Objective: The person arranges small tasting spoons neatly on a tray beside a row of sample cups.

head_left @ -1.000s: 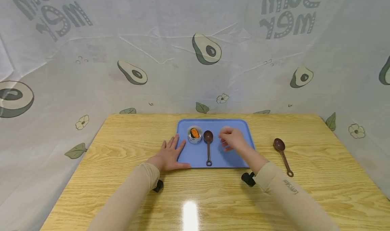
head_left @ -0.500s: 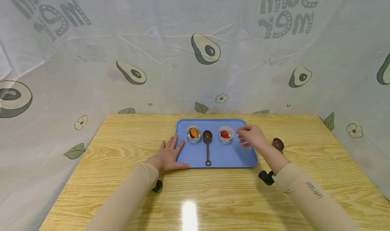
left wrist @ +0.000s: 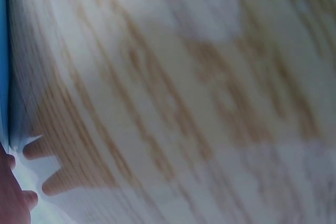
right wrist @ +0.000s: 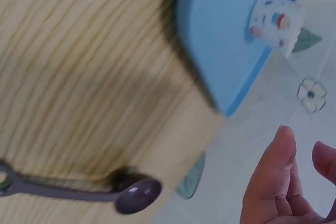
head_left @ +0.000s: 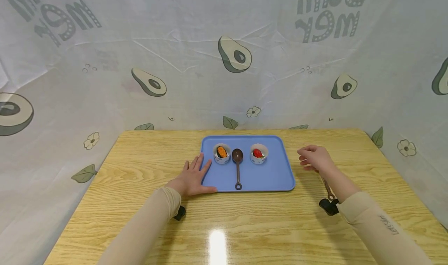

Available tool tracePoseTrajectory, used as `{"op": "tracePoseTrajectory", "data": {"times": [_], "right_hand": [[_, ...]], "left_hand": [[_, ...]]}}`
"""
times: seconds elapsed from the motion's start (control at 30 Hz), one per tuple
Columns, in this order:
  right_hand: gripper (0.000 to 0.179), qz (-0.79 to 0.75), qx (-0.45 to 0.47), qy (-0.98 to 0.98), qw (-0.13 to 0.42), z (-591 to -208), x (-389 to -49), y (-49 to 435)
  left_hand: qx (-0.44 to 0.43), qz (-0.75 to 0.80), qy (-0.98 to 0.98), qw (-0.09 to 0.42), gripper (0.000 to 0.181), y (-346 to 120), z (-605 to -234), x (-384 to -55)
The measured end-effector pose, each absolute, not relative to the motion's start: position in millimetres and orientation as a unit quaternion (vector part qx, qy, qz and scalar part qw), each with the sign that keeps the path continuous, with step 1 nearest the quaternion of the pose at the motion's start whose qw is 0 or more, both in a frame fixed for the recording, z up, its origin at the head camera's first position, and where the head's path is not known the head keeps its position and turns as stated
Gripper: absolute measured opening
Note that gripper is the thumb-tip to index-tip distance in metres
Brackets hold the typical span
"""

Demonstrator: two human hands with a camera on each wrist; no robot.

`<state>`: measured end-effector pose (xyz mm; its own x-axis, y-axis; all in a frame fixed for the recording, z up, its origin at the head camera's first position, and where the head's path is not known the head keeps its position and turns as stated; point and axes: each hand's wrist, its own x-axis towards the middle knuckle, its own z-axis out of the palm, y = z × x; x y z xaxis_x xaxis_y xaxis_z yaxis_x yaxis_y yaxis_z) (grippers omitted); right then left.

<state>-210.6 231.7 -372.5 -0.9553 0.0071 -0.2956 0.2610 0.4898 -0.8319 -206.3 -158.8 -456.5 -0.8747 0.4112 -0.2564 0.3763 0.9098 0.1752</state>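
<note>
A blue tray (head_left: 267,176) lies at the middle of the wooden table. On it stand a small white cup with an orange piece (head_left: 222,153) and a small white cup with a red piece (head_left: 259,154), with a brown spoon (head_left: 237,161) between them. My left hand (head_left: 196,171) lies flat, fingers straight, at the tray's left edge. My right hand (head_left: 312,158) hovers right of the tray with relaxed fingers and holds nothing. It is over a second brown spoon (right wrist: 131,195), which lies on the table. The right wrist view also shows the tray (right wrist: 226,51) and one cup (right wrist: 275,22).
A pale cloth printed with avocados (head_left: 238,57) closes in the table at the back and both sides. The left wrist view is blurred wood grain (left wrist: 184,103) with a sliver of the tray's edge (left wrist: 3,51).
My right hand has moved right, from the cup with the red piece on the tray to the table over the second spoon. The left hand has stayed put.
</note>
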Motion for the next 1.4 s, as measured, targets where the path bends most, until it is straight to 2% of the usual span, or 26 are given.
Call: {"op": "tracePoseTrajectory", "data": {"times": [0.5,1.07,1.4], "right_hand": [[0.048,-0.465,0.087,0.87,0.14,-381,-200,272],[0.056,-0.431,0.121,0.882,0.147,-398,-193,301],[0.051,-0.416,0.122,0.889,0.15,-411,-190,313]], "left_hand": [[0.206,0.066,0.966,0.143,0.102,-160,-455,-205],[0.205,0.066,0.965,0.148,0.102,-159,-455,-205],[0.206,0.056,0.965,0.15,0.102,-159,-453,-205]]}}
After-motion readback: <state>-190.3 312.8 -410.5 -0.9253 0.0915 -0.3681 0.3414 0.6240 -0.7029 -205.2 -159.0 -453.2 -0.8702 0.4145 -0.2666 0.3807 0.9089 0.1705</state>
